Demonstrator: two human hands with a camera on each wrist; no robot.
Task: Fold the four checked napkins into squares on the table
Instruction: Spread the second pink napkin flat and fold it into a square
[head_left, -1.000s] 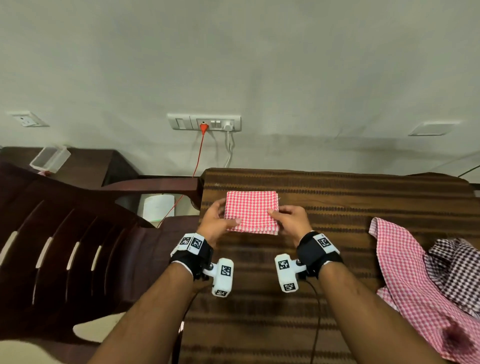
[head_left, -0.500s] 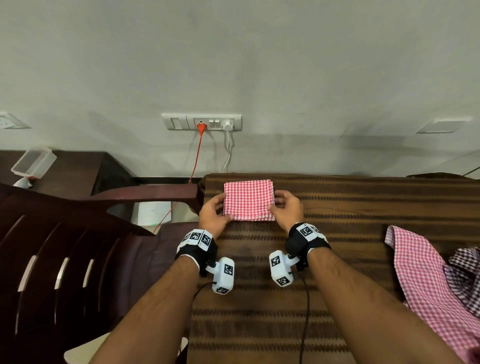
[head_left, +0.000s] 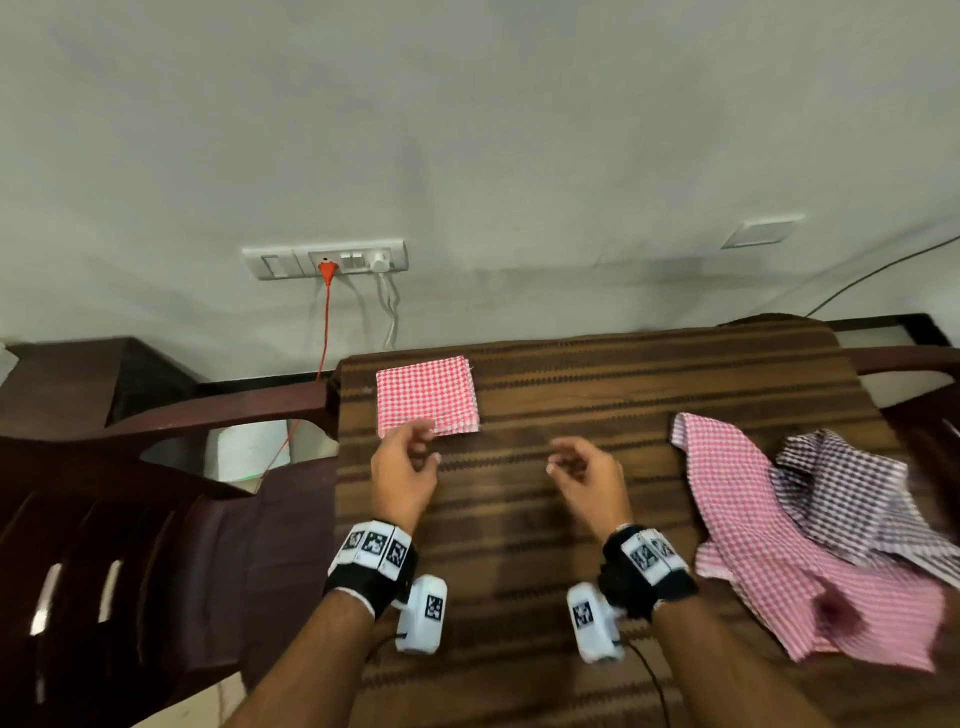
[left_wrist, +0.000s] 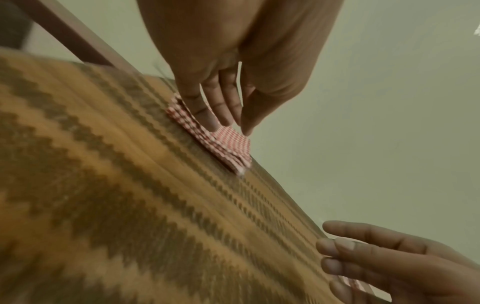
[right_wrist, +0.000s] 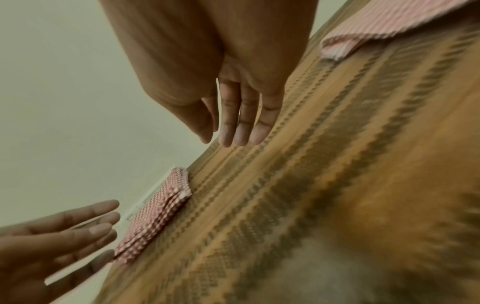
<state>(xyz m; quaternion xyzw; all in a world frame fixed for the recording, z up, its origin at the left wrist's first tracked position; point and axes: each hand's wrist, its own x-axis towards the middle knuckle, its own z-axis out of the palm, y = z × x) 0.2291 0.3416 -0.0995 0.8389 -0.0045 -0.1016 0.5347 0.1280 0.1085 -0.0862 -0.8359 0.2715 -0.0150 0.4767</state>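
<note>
A red-checked napkin (head_left: 426, 396) lies folded into a square at the table's far left corner; it also shows in the left wrist view as folded napkin (left_wrist: 223, 144) and in the right wrist view as folded napkin (right_wrist: 155, 216). My left hand (head_left: 410, 457) hovers just in front of its near edge, fingers relaxed, holding nothing. My right hand (head_left: 576, 467) hangs over the bare striped cloth to the right, fingers loose and empty. An unfolded red-checked napkin (head_left: 779, 551) and a dark-checked napkin (head_left: 852, 493) lie crumpled at the right.
The table is covered by a brown striped cloth (head_left: 519, 545). A dark plastic chair (head_left: 130, 519) stands at the left, its arm (head_left: 223, 410) beside the table corner. A wall socket (head_left: 324, 258) with an orange cable (head_left: 324, 322) is behind.
Both hands have let go of the folded napkin and drawn back toward me. The napkin stays at the far left corner. The right hand has moved rightward.
</note>
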